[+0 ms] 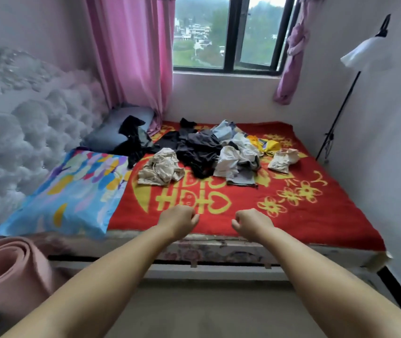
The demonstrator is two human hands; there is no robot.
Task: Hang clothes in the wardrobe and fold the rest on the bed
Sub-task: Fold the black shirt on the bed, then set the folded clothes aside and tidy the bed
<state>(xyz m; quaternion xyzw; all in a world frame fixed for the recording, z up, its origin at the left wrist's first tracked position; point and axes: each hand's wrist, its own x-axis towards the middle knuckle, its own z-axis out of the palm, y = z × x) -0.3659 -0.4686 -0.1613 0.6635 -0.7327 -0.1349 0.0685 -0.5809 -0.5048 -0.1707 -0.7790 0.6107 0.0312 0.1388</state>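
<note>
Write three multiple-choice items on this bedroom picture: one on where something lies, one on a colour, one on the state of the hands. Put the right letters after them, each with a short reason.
1. Where does the pile of clothes lie?
A. on the floor
B. on the bed's far half, towards the window
C. on the patterned pillow

2. What colour is the blanket on the bed?
A. red with yellow designs
B. plain blue
C. green with white stripes

3. What are the left hand and right hand doing?
A. each grips a garment
B. they fold a shirt together
C. they hold nothing, fingers curled, above the bed's near edge

Answers:
1 B, the heap sits on the blanket below the window.
2 A, red cloth with yellow motifs.
3 C, no cloth is in either hand.
</note>
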